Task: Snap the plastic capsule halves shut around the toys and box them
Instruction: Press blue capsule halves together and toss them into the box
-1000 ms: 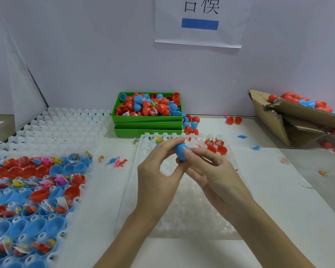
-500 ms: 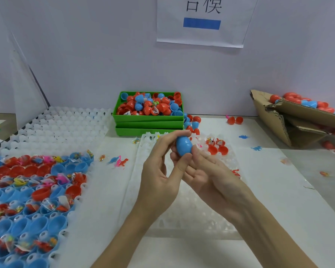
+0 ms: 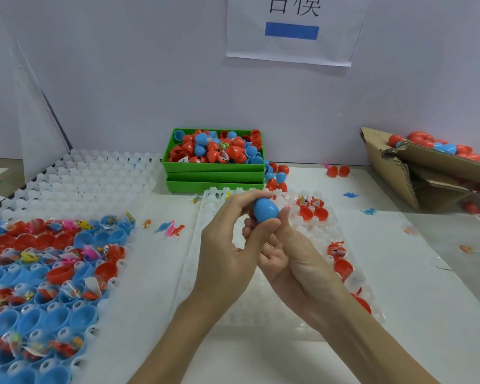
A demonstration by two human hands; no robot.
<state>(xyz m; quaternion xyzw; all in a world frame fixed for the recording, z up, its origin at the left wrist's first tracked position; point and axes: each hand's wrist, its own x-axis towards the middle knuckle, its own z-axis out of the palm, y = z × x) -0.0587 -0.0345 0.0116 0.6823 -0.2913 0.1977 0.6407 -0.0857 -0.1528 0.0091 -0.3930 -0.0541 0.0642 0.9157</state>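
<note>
Fingers (image 3: 261, 227) of left hand (image 3: 227, 253) and right hand (image 3: 294, 261) pinch blue capsule (image 3: 266, 209); squeeze ends squarely, then carry to cardboard box (image 3: 394, 167) far right.

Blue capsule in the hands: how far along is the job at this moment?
Done: closed capsules already fill the cardboard box. In hand: the left hand and right hand pinch a blue capsule that looks shut. Left: many open halves with bagged toys wait in the left tray.
</note>
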